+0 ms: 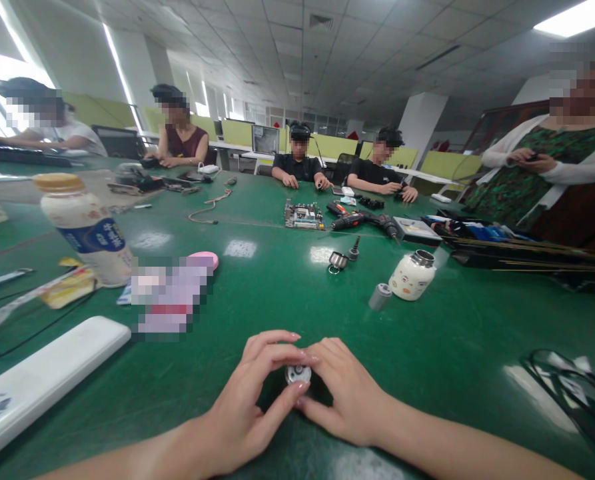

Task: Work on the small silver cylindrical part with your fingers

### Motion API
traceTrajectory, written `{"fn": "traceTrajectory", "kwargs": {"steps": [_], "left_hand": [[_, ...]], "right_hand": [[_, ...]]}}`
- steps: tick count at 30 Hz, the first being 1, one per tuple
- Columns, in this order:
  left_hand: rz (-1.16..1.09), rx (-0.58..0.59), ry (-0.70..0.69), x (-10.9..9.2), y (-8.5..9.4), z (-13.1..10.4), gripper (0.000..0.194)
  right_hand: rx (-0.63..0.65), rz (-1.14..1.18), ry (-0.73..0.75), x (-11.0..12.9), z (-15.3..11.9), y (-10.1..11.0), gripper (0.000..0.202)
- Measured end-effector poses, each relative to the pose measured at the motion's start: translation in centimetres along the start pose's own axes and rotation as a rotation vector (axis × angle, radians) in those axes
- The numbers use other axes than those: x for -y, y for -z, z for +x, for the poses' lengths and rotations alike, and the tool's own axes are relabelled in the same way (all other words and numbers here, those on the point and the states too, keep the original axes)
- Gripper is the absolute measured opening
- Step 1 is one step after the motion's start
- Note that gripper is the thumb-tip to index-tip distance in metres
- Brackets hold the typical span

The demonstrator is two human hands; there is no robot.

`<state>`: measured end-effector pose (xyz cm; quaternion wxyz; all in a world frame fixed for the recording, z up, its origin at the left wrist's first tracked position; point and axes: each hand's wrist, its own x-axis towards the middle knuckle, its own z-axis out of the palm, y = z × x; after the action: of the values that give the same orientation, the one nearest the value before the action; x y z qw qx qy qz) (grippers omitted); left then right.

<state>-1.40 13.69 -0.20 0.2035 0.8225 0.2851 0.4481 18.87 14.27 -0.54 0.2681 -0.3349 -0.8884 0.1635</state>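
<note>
Close in front of me, a small silver motor (298,375) is held with its round end facing up. My left hand (254,387) curls round its left side, thumb at the front and fingers behind. From the right, my right hand (344,387) closes in with thumb and fingertips at the same motor, meeting the left fingertips. Most of the motor's side is hidden by the fingers. Beyond the hands, a grey metal cylinder (380,297) lies by an open cream-coloured thermos (413,275). A small metal cup-like part (338,261) and a dark pointed piece (354,249) sit farther back.
At left are a white bar-shaped case (52,380), a bottle (84,230) and a purple pouch (177,293). A circuit board (304,217) and power drills (362,219) lie farther off. Black cables (577,387) are at right. Several people sit or stand around the green table (257,287).
</note>
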Motion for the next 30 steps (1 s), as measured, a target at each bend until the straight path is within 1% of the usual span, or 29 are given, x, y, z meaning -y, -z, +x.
{"fn": "traceTrajectory", "kwargs": {"steps": [4,8,13,16,20,22,25,30], "left_hand": [[0.026,-0.061,-0.010,0.10,-0.13,-0.02,0.034],[0.041,-0.129,-0.030,0.22,-0.32,0.11,0.034],[0.041,-0.163,-0.021,0.04,-0.39,0.31,0.031],[0.036,-0.167,0.014,-0.17,-0.37,0.30,0.028],[0.004,-0.173,0.137,-0.39,-0.45,0.24,0.022],[-0.005,-0.180,0.169,-0.42,-0.57,0.24,0.018],[-0.026,-0.217,0.179,-0.49,-0.80,0.28,0.016],[-0.039,-0.328,0.156,-0.49,-0.75,0.42,0.016]], "right_hand": [[0.020,-0.007,-0.015,-0.08,0.01,-0.03,0.029],[0.025,-0.009,-0.015,0.00,0.04,0.09,0.031],[0.039,-0.012,-0.026,0.15,0.06,0.28,0.030],[0.040,-0.011,-0.027,0.13,0.04,0.27,0.031],[0.027,-0.010,-0.021,-0.02,0.01,0.09,0.035],[0.016,-0.013,-0.019,-0.08,0.01,-0.04,0.036],[0.008,-0.015,-0.024,-0.10,0.03,-0.14,0.037],[0.033,-0.009,-0.048,0.05,0.10,0.06,0.037]]}}
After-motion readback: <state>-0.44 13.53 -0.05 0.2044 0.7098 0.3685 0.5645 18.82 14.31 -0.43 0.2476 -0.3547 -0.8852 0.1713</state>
